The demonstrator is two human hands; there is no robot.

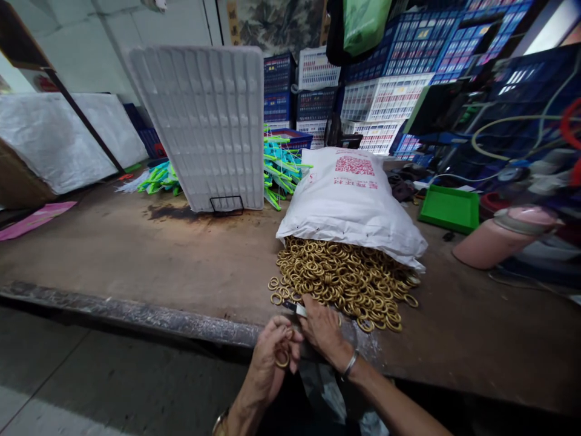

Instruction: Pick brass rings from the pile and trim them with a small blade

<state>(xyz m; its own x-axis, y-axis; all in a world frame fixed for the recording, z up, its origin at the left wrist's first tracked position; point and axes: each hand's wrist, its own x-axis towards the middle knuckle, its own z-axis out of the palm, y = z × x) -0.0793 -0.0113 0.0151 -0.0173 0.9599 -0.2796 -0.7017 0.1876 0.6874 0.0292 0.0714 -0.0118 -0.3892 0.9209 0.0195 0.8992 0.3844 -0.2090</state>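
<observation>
My left hand (273,351) is closed just off the table's front edge, with a gold-coloured ring (282,359) at its fingers. Beside it, my right hand (323,330) is bent over the front of a heap of gold rings (345,275). A small tool with a dark end and a pale part (295,308) sticks out from under the right fingers; its exact kind is unclear. The rings spill from the mouth of a white woven sack (347,200) with red print, lying on the table. A few loose rings rest at the heap's left side.
A pale compartmented plastic tray (209,127) stands upright in a black wire stand on the brown table (113,254). Green-and-teal items (279,163) lie behind it. To the right are a green tray (449,209) and a pink bottle (492,239). Stacked crates (385,97) fill the back.
</observation>
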